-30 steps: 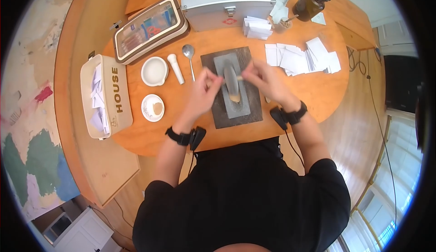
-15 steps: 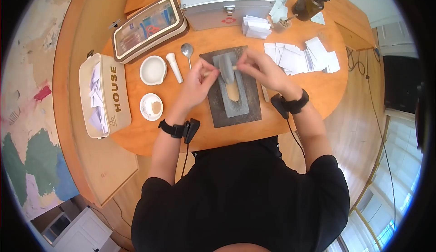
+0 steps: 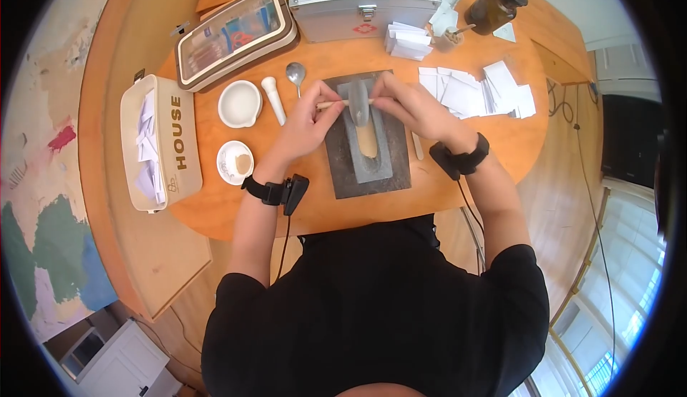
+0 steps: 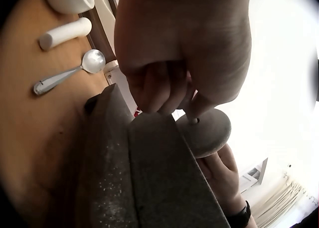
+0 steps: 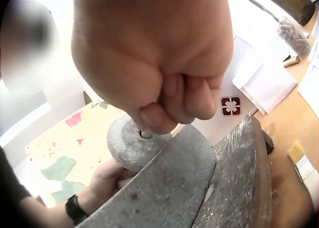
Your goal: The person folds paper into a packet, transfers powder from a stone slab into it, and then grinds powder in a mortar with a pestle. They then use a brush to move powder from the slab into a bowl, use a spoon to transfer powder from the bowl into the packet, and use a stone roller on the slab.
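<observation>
A grey stone grinding wheel stands upright in the far half of a boat-shaped stone trough. Tan powder lies in the groove on the near side of the wheel. My left hand grips the wooden axle to the left of the wheel. On the other side my right hand pinches the axle's short right end. In the right wrist view, curled fingers cover most of that end, beside the wheel. Beneath the trough lies a dark slab.
On the left are a mortar, a pestle, a spoon, a small dish and a HOUSE bin. A metal case stands behind. Paper packets, a brown jar and a brush sit on the right.
The wheel has rolled along the trough toward its far end, baring more powder on the near side. Both hands have moved forward with the axle.
</observation>
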`<state>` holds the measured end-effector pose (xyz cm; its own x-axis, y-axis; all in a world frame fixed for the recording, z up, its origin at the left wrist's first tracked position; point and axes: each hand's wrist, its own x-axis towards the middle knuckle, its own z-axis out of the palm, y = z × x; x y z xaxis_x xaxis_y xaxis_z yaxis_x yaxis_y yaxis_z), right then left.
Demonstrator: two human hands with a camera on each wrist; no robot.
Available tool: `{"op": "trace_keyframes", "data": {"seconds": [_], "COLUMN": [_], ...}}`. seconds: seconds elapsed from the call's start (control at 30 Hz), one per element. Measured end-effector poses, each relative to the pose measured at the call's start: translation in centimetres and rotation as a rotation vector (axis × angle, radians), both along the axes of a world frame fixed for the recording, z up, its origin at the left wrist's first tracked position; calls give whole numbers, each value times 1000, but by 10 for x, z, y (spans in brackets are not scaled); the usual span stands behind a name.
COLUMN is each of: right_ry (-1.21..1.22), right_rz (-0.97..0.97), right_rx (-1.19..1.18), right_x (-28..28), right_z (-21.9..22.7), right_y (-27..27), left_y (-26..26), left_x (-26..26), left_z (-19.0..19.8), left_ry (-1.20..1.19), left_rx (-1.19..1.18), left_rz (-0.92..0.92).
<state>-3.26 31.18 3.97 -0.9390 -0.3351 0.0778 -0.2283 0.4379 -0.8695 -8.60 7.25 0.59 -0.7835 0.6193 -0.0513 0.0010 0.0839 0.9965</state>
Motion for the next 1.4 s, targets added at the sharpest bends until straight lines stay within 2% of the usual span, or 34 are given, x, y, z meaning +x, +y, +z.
{"op": "trace_keyframes", "data": {"seconds": [0.1,0.2,0.3,0.4,0.5,0.53,0.63,0.7,0.73,0.83,0.97,1.0,1.03,1.1,1.13,1.23,1.27,1.3,1.33,1.4], "right_ry": [-150,-142,-198,-203,-59,-61,-167,-159,-163,-267,-123,-79,-142,-255,-183,-86,-79,-99,-126,-166], "right_rz": [54,122,140,34,-75,-93,-71,-24,-3,5,-52,-142,-161,-207,-187,-15,59,44,28,-13], "right_rx": [148,-21,40,130,-11,-33,131,17,-40,-46,72,33,34,45,-71,-46,-41,-56,-72,-96], "right_x": [14,48,56,33,8,7,21,44,54,66,28,20,18,11,17,53,59,58,59,54], "right_z": [12,7,16,19,3,5,13,13,12,22,3,-6,-5,2,-5,-9,-5,-5,-5,-12], "right_y": [1,-1,-3,-3,-3,-6,-7,-10,-11,-15,-8,-10,-12,-11,-14,-10,-6,-7,-8,-9], "left_y": [-7,-24,-27,-15,-1,0,-4,-15,-23,-28,-4,2,4,3,0,-20,-26,-28,-29,-23], "left_x": [19,53,63,37,4,6,18,50,58,78,41,27,22,21,29,69,75,79,80,74], "left_z": [6,1,7,-1,-4,-2,-1,-5,13,1,3,-2,-6,-4,-5,0,0,1,3,-3], "left_ry": [-61,-214,-165,-27,64,49,-14,-86,-226,-217,-27,10,33,-28,-70,-67,-50,-33,-91,-155], "left_rx": [-66,-41,-91,-116,-47,-46,-34,-18,-163,-29,-46,-41,-43,-61,-73,-86,-25,35,19,-44], "left_rz": [-103,-221,-226,-126,0,-4,-30,-80,-162,-139,49,101,152,128,113,-50,-84,-119,-123,-15]}}
